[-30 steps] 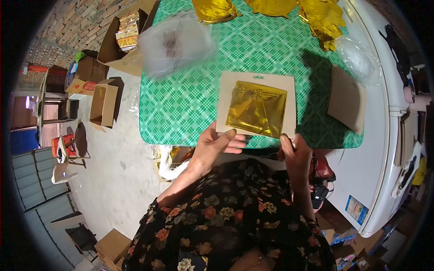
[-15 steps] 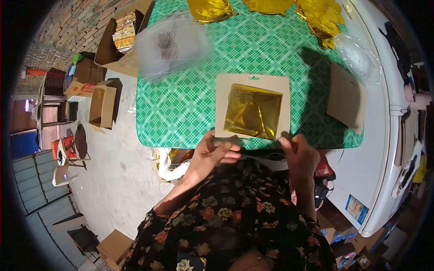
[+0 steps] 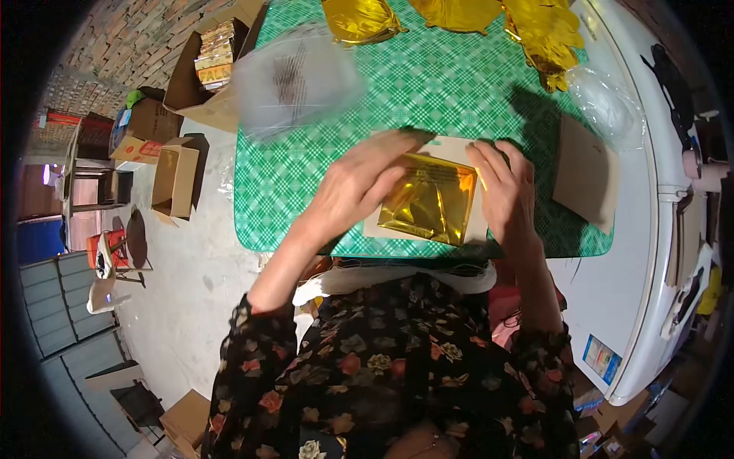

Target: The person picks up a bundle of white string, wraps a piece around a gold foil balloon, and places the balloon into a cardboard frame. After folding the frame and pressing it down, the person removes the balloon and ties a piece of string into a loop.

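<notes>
A beige card (image 3: 459, 147) with a folded gold foil piece (image 3: 425, 203) on it lies near the front edge of the green checked table (image 3: 428, 84). My left hand (image 3: 359, 183) rests flat on the card's left side, fingers spread and reaching toward its far edge. My right hand (image 3: 506, 187) lies on the card's right side, fingertips at the foil's upper right corner. Both hands press on the card and foil rather than gripping them. Much of the card is hidden under my hands.
More gold foil pieces (image 3: 459, 15) lie at the table's far edge. A clear plastic bag (image 3: 294, 76) sits at the far left, another clear bag (image 3: 608, 103) and a brown card (image 3: 585, 172) at the right. Open cardboard boxes (image 3: 176, 172) stand on the floor left; a white appliance (image 3: 650, 252) is right.
My hands have moved from the card's near edge up onto its top, covering both sides. The card lies slightly nearer the table's front edge.
</notes>
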